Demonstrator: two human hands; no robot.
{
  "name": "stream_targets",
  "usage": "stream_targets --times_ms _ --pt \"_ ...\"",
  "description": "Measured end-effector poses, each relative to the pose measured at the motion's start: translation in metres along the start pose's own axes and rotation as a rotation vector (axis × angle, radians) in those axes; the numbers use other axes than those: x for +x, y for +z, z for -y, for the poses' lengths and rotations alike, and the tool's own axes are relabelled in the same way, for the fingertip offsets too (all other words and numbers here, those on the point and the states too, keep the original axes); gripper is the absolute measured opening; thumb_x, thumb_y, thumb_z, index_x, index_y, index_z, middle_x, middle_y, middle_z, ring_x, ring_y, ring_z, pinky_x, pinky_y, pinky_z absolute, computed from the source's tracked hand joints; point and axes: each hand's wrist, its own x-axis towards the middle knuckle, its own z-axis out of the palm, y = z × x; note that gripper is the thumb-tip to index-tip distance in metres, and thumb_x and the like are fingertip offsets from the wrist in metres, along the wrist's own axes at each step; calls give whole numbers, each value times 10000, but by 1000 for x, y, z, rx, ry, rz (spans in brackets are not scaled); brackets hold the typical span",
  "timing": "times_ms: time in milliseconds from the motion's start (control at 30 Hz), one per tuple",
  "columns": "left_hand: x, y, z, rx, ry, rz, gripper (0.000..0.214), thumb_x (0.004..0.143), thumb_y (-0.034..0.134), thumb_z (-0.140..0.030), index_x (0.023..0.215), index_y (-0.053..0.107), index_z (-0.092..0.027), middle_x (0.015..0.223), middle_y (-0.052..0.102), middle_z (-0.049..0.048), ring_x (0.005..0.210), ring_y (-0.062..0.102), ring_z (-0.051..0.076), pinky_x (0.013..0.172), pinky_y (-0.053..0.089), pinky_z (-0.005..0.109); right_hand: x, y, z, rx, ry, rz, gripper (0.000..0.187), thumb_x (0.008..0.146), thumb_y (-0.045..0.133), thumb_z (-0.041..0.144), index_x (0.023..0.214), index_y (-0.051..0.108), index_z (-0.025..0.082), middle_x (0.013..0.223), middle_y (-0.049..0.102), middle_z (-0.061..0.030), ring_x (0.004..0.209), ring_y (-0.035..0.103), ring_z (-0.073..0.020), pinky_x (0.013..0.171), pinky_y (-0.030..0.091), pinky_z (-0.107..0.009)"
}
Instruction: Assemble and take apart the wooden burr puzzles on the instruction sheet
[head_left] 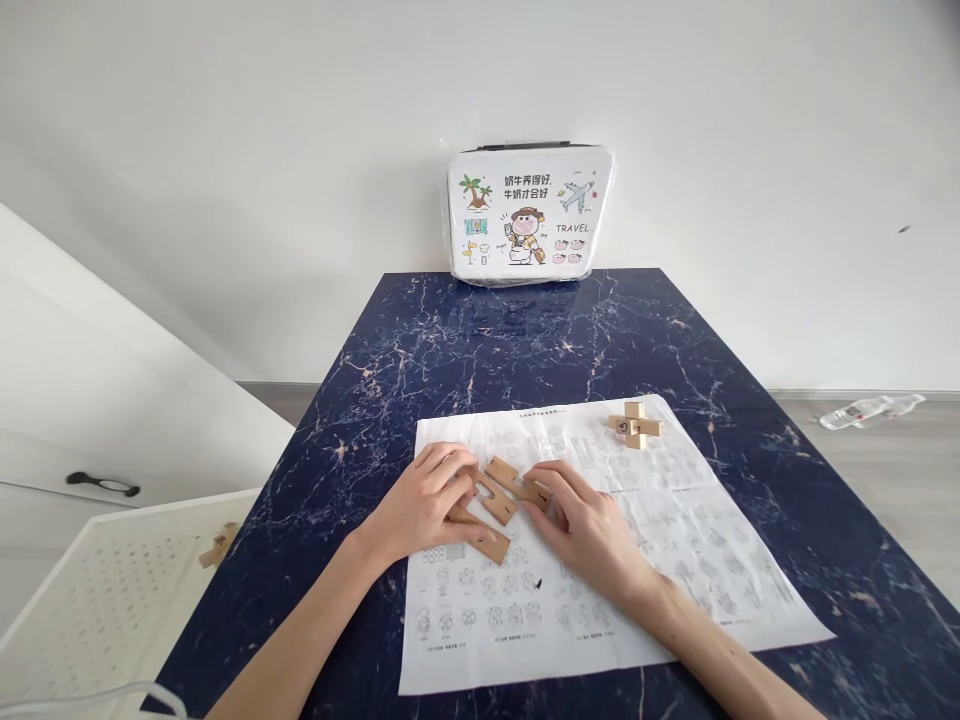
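Note:
Both my hands rest on a white printed instruction sheet (pixel 660 560) on a dark blue marble table (pixel 525 330). Several flat notched wooden puzzle pieces (pixel 496 495) lie between them. My left hand (pixel 427 500) lies flat with fingers stretched over the left pieces, one piece (pixel 491 545) sticking out under it. My right hand (pixel 581 515) has fingers extended, touching the right end of a notched piece. An assembled wooden cross-shaped puzzle (pixel 635 424) sits on the sheet's far right part, apart from both hands.
A white box (pixel 529 212) with cartoon prints and the word TRAVEL leans against the wall at the table's far edge. A white perforated basket (pixel 112 590) stands at the left with a wooden piece (pixel 219 546) on it. A plastic bottle (pixel 870 408) lies on the floor at right.

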Motion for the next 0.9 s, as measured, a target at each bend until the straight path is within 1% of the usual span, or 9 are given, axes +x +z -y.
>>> stream_targets --times_ms 133,233,300,400,467,533,633,733,900 --pt "0 -1 0 -26 1 19 568 824 803 -723 725 598 -202 1149 712 122 1137 633 338 1006 518 493 0 1 0 -21 24 27 174 1085 547 276 1241 605 226 1200 713 -100 523 614 -121 475 495 -298" --pt "0 -1 -1 -57 -55 -24 521 886 807 -647 688 598 -212 1032 728 92 1029 644 300 955 507 479 0 1 -1 -7 31 31 179 1092 536 296 1234 623 230 1206 708 -109 539 614 -126 494 520 -309" --pt "0 -2 -1 -184 -170 -87 496 914 811 -579 667 581 -215 866 709 53 876 640 249 880 507 436 0 1 -1 7 36 31 186 1096 529 306 1229 633 228 1205 709 -112 550 617 -129 506 537 -315" --pt "-1 -2 -2 -513 -448 -183 495 951 766 -558 669 547 -215 622 603 -13 589 541 153 635 456 312 0 0 -1 8 58 31 195 1090 540 314 1230 635 217 1196 713 -116 554 618 -133 502 545 -318" --pt "-1 -2 -5 -657 -580 -209 459 1040 635 -559 741 549 -222 542 556 -45 463 474 116 510 380 258 -1 0 0 -6 71 31 208 1083 555 322 1238 637 208 1192 715 -118 551 613 -136 493 545 -323" --pt "0 -2 -8 -718 -637 -218 416 1116 488 -541 845 543 -231 505 526 -72 396 429 100 455 345 229 -1 0 0 -18 80 30 222 1078 565 332 1242 641 202 1189 716 -117 548 609 -138 489 548 -329" --pt "5 -2 -11 -807 -713 -248 383 1148 395 -539 935 509 -242 524 468 -98 378 352 85 420 302 206 0 0 -1 -13 79 34 232 1079 567 348 1235 652 199 1183 712 -116 544 611 -135 484 547 -327" --pt "10 -2 -12 -885 -748 -269 411 1147 370 -557 915 483 -237 637 446 -79 425 319 73 432 278 210 1 -1 -1 2 70 35 232 1084 559 357 1218 669 203 1153 710 -114 572 641 -146 485 538 -316" --pt "11 -1 -9 -975 -749 -289 348 1140 378 -517 1026 532 -226 790 484 -36 526 369 88 541 366 258 2 -4 3 47 68 75 222 1122 499 333 1053 681 228 992 693 -67 589 627 -151 490 501 -287"
